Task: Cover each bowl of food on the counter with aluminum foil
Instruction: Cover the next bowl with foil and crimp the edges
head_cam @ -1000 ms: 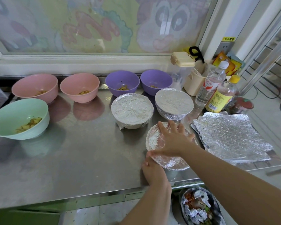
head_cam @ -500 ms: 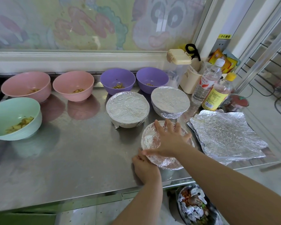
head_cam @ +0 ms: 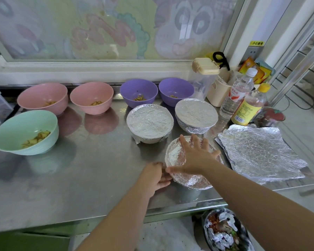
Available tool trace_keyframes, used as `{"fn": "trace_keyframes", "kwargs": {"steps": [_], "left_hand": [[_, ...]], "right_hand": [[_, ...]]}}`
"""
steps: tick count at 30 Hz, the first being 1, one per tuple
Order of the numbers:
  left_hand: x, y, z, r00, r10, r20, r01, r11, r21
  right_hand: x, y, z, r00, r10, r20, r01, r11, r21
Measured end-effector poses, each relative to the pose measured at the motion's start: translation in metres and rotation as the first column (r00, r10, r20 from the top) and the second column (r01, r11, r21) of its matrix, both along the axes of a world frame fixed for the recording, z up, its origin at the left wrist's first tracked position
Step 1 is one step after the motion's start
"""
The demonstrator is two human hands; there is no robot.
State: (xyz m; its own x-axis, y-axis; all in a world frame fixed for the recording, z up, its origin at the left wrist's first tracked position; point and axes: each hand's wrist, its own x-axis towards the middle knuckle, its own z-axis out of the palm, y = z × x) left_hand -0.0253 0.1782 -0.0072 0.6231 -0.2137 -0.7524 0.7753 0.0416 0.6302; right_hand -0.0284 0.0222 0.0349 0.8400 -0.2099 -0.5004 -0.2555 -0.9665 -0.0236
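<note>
A foil-wrapped bowl (head_cam: 178, 156) stands near the counter's front edge. My right hand (head_cam: 196, 156) lies flat on its foil top, fingers spread. My left hand (head_cam: 155, 176) presses the foil against the bowl's left side, fingers curled at the rim. Behind it stand two more foil-covered bowls (head_cam: 150, 122) (head_cam: 196, 114). Uncovered, with bits of food inside, are two purple bowls (head_cam: 139, 92) (head_cam: 176, 90), two pink bowls (head_cam: 43, 97) (head_cam: 92, 96) and a green bowl (head_cam: 25, 132). Loose foil sheets (head_cam: 259, 151) lie stacked at the right.
The steel counter (head_cam: 80, 178) ends in a front edge below my arms. At the back right stand a clear bottle (head_cam: 237, 93), a yellow-capped bottle (head_cam: 248, 107), a beige holder (head_cam: 217, 91) and a lidded container (head_cam: 205, 77). A bin (head_cam: 225, 230) with foil scraps sits below.
The view shifted slightly. My left hand slid up along the bowl's left side against the foil edge. My right hand stays flat on top.
</note>
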Motion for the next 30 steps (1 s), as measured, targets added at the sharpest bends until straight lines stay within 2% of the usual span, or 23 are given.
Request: {"fn": "trace_keyframes", "kwargs": {"steps": [2,4,6,15,19,22,26,30], "left_hand": [[-0.008,0.004,0.016,0.995,0.061,-0.080,-0.075,0.979,-0.189],[-0.012,0.002,0.030,0.980,0.109,-0.165,-0.163,0.919,-0.360],[-0.008,-0.004,0.037,0.973,0.110,-0.201,-0.189,0.885,-0.427],[0.010,-0.003,0.030,0.980,-0.072,-0.185,-0.043,0.833,-0.551],[0.014,0.000,0.022,0.974,-0.181,-0.135,0.056,0.775,-0.630],[0.015,0.001,0.009,0.974,-0.201,-0.101,0.083,0.740,-0.667],[0.010,0.005,0.013,0.974,-0.225,-0.035,0.148,0.744,-0.652],[0.015,0.008,0.022,0.957,-0.288,-0.035,0.198,0.736,-0.647]], "right_hand": [[0.000,-0.001,-0.001,1.000,-0.003,0.005,0.003,1.000,0.006],[0.000,-0.001,-0.002,1.000,-0.004,0.007,0.004,1.000,0.008],[-0.001,0.000,-0.002,1.000,-0.004,0.013,0.004,1.000,0.003],[-0.001,0.001,-0.004,1.000,-0.002,0.024,0.002,1.000,-0.023],[0.000,0.001,-0.005,1.000,0.002,0.028,-0.001,0.999,-0.035],[0.000,0.000,-0.005,0.999,0.004,0.032,-0.003,0.999,-0.048],[0.000,0.001,-0.005,1.000,0.000,0.027,0.001,0.999,-0.035],[0.000,0.002,-0.005,1.000,-0.010,0.023,0.011,0.999,-0.035]]}}
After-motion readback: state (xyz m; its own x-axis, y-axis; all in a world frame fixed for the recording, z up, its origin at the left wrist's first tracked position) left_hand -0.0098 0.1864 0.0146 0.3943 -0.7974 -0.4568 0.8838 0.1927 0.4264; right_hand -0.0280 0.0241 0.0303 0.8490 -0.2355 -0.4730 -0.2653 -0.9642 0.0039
